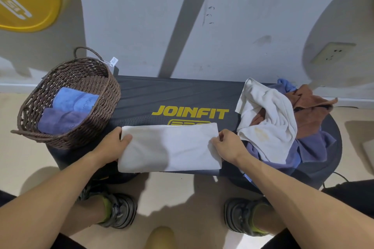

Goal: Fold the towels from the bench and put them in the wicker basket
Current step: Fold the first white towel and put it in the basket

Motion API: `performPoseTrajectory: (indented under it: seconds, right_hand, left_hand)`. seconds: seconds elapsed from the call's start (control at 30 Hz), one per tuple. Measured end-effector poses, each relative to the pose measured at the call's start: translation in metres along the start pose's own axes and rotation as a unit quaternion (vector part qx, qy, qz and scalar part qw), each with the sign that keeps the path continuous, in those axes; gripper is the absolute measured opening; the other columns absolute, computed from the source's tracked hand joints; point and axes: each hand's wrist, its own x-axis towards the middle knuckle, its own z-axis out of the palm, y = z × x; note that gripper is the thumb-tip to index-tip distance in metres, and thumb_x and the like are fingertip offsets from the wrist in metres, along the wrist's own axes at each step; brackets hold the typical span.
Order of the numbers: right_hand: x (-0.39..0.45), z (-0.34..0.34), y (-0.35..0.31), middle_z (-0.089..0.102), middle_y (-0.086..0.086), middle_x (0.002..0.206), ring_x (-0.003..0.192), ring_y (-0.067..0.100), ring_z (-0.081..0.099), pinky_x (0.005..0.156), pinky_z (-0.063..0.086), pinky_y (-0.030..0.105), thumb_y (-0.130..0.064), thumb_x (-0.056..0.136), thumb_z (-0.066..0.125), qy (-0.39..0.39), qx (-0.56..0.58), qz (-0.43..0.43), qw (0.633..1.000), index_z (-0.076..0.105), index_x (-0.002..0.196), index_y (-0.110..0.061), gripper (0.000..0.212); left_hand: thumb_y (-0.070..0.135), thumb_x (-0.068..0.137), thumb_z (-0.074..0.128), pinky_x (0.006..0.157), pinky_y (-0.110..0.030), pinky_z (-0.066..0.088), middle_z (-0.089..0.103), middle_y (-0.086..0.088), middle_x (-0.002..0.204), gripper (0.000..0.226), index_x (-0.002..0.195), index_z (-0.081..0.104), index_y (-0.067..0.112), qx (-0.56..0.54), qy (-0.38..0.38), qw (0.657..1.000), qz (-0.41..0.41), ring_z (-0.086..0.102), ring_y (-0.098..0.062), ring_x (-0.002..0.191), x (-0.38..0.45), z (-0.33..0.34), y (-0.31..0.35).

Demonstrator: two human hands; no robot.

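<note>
1. While the far left of the bench (141, 95) carries the wicker basket (97, 125), two folded towels lie inside it: a light blue towel (75, 99) toward the back, a purple towel (60, 121) just in front, overlapping it.
2. Next along, the left hand (115, 143) grips the left edge of the white towel (170, 147), thumb curled over the top of the cloth.
3. That white towel lies flat as a folded rectangle on the bench's near edge, covering the lower part of the yellow logo (190, 112).
4. On its right edge, the right hand (228, 145) pinches the cloth, fingers curled at the upper corner.
5. Just beyond that hand sits the pile of unfolded towels (283, 123) on the right end of the bench: a crumpled white one on top, brown, purple and blue ones under and behind it.
6. Down below, two grey shoes (119, 210) stand on the beige floor (182, 194).
</note>
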Motion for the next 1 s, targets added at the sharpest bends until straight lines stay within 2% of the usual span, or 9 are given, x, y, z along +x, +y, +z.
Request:
performPoseTrajectory:
  seconds: [0.13,0.23,0.43,0.57,0.67,0.73,0.8,0.9,1.0]
  right_hand:
    - [-0.001,0.007,0.001,0.055,0.002,0.076,0.066,0.015,0.048,0.052,0.031,0.024,-0.022,0.094,0.052,0.015,-0.002,0.018,1.000,0.052,0.084,-0.007,0.018]
    - [-0.002,0.011,0.001,0.057,0.005,0.082,0.074,0.021,0.051,0.062,0.033,0.030,-0.023,0.096,0.051,0.028,-0.003,0.029,0.999,0.050,0.087,-0.007,0.018]
    - [-0.004,0.018,-0.002,0.064,0.015,0.098,0.084,0.027,0.056,0.067,0.035,0.029,-0.026,0.098,0.049,0.045,0.005,0.050,0.998,0.052,0.102,-0.001,0.025]
    - [-0.001,0.010,-0.007,0.065,0.014,0.095,0.081,0.026,0.058,0.066,0.043,0.031,-0.026,0.094,0.054,0.015,-0.004,0.065,0.998,0.060,0.101,0.002,0.030]
    - [0.000,-0.007,-0.013,0.071,0.013,0.086,0.077,0.028,0.067,0.061,0.057,0.036,-0.029,0.083,0.066,-0.064,0.044,0.108,0.991,0.069,0.094,0.001,0.032]
    - [-0.005,-0.019,-0.015,0.072,0.011,0.083,0.072,0.025,0.067,0.050,0.056,0.030,-0.034,0.075,0.076,-0.132,0.017,0.141,0.981,0.069,0.092,-0.003,0.036]
    - [-0.010,-0.022,-0.011,0.067,0.008,0.073,0.060,0.020,0.058,0.047,0.046,0.025,-0.032,0.074,0.082,-0.187,-0.018,0.152,0.970,0.069,0.094,-0.001,0.039]
    - [-0.015,-0.020,-0.003,0.054,0.007,0.065,0.052,0.019,0.044,0.047,0.040,0.026,-0.025,0.080,0.080,-0.209,-0.033,0.142,0.967,0.067,0.086,-0.002,0.027]
    - [-0.016,-0.024,0.001,0.054,0.008,0.060,0.050,0.022,0.046,0.050,0.043,0.026,-0.037,0.084,0.074,-0.196,-0.094,0.118,0.969,0.063,0.073,-0.006,0.035]
  left_hand:
    - [0.035,0.100,0.047,0.066,-0.038,0.041,0.059,-0.005,0.085,0.022,0.085,0.040,0.021,0.054,0.046,0.997,0.004,0.057,-0.021,0.077,0.002,0.009,0.001]
    - [0.037,0.101,0.044,0.067,-0.038,0.039,0.056,-0.005,0.084,0.023,0.086,0.035,0.021,0.067,0.083,0.994,0.010,0.054,-0.028,0.076,0.002,0.017,0.006]
    - [0.040,0.099,0.046,0.068,-0.038,0.042,0.059,-0.004,0.084,0.023,0.091,0.041,0.020,0.075,0.122,0.990,0.008,0.056,-0.028,0.078,0.002,0.021,0.006]
    - [0.048,0.096,0.049,0.066,-0.036,0.041,0.061,-0.005,0.083,0.034,0.083,0.047,0.016,0.094,0.120,0.988,-0.019,0.057,-0.026,0.077,0.001,0.019,0.007]
    - [0.051,0.090,0.060,0.056,-0.032,0.043,0.060,-0.004,0.063,0.049,0.060,0.051,0.013,0.092,0.079,0.992,-0.045,0.061,-0.029,0.067,0.000,0.011,0.013]
    - [0.055,0.081,0.070,0.050,-0.027,0.046,0.060,-0.005,0.053,0.056,0.054,0.055,0.009,0.104,0.012,0.991,-0.083,0.061,-0.025,0.053,-0.005,0.001,0.017]
    - [0.058,0.069,0.079,0.046,-0.023,0.039,0.060,-0.003,0.046,0.055,0.057,0.059,0.008,0.167,-0.066,0.977,-0.115,0.054,-0.017,0.042,-0.013,-0.008,0.017]
    - [0.051,0.070,0.082,0.046,-0.021,0.037,0.064,0.001,0.052,0.042,0.078,0.072,0.011,0.241,-0.155,0.947,-0.145,0.054,-0.013,0.047,-0.024,-0.011,0.012]
    - [0.041,0.081,0.076,0.052,-0.025,0.044,0.068,-0.006,0.069,0.033,0.089,0.070,0.009,0.232,-0.133,0.953,-0.145,0.058,-0.017,0.056,-0.027,-0.009,0.009]
